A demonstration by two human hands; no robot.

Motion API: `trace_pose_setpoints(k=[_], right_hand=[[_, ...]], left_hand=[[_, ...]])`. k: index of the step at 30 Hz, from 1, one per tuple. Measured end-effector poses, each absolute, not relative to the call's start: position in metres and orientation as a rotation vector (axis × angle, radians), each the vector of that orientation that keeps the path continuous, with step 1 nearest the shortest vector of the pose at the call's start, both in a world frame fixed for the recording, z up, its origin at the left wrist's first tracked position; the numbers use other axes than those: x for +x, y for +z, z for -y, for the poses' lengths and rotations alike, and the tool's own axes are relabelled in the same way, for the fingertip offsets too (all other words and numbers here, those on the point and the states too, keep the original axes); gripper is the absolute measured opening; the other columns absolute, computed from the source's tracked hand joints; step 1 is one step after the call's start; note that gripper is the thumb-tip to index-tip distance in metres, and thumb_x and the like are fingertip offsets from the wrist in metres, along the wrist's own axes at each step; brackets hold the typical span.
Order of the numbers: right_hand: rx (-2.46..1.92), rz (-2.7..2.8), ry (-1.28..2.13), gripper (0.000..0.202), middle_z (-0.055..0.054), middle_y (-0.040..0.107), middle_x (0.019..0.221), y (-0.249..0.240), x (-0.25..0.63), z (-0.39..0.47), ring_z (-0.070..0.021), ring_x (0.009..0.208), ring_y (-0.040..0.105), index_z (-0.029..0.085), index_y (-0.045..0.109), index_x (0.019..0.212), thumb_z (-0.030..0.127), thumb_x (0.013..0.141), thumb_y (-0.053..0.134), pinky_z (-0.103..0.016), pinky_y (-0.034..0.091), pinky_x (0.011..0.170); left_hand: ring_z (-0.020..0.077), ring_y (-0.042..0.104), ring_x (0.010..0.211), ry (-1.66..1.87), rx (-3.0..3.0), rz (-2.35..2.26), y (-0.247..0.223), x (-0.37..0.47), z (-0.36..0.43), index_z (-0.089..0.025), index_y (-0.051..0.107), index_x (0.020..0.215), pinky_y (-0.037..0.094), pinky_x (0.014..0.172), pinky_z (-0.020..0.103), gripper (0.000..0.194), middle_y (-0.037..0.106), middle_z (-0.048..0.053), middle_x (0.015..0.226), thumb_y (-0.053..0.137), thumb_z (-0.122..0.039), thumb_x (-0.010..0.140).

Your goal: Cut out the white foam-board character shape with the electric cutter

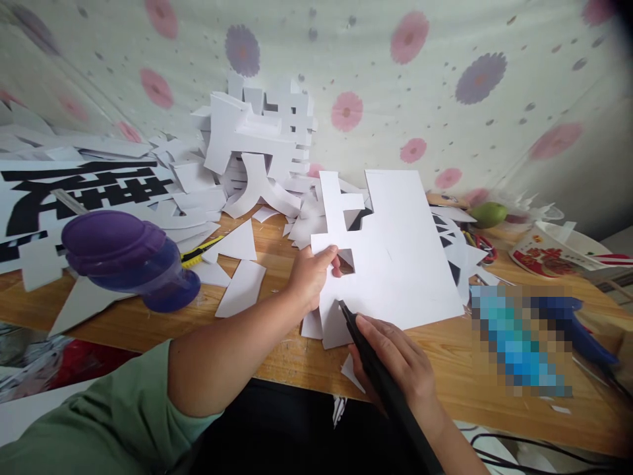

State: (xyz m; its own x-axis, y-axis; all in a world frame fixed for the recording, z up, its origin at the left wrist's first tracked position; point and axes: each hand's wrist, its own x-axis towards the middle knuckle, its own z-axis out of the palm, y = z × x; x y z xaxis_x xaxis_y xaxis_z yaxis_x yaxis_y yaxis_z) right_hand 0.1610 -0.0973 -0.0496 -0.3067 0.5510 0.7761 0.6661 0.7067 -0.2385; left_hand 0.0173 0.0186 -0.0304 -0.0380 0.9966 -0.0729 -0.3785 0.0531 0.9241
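A large white foam board (403, 257) with square notches and a square hole cut along its left side lies tilted over the wooden table. My left hand (312, 272) grips its left part, the thumb on top and fingertips showing at the hole. In my right hand (403, 359) is a long black cutting tool (378, 373), its fingers wrapped around the handle. The tool's narrow tip touches or nearly touches the board's lower left part, just below my left hand; the blade itself is too small to make out. Beneath that corner another white piece (311, 325) peeks out.
White cut-out shapes (254, 132) are stacked at the back. Left stand a purple-lidded cup (131, 257), a yellow utility knife (200, 252) and a black-printed sheet (84, 188). Right are an instant-noodle bowl (548, 251), a green fruit (488, 214), a blurred blue object (519, 340) and a dark blue tool (578, 330).
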Motion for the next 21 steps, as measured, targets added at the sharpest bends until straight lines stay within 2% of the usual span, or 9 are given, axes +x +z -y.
trace_pose_setpoints(k=[8,16,21], right_hand=[[-0.965,2.044,-0.165,0.043,-0.014,0.074,0.101,-0.055,0.165,0.105,-0.024,0.091,0.073,0.012,0.056,0.124,0.008,0.082,0.062,-0.039,0.064,0.077],[-0.938,2.041,-0.184,0.043,-0.013,0.075,0.101,-0.059,0.168,0.11,-0.0223,0.091,0.073,0.013,0.056,0.127,0.01,0.085,0.059,-0.036,0.064,0.077],[-0.941,2.078,-0.214,0.043,-0.015,0.075,0.1,-0.06,0.172,0.117,-0.0225,0.089,0.074,0.01,0.057,0.125,0.007,0.082,0.062,-0.036,0.064,0.077]], left_hand=[[0.0102,0.047,0.046,1.353,0.855,-1.015,-0.032,0.016,-0.021,-0.018,0.055,0.053,0.041,0.052,0.027,0.026,0.055,-0.001,0.055,0.067,-0.03,0.072],[0.0113,0.049,0.048,1.361,0.902,-1.039,-0.031,0.015,-0.021,-0.018,0.056,0.051,0.04,0.054,0.028,0.028,0.054,-0.001,0.054,0.068,-0.032,0.071],[0.0124,0.05,0.049,1.352,0.924,-1.057,-0.035,0.015,-0.024,-0.018,0.055,0.049,0.04,0.054,0.028,0.029,0.054,0.0,0.051,0.067,-0.033,0.07]])
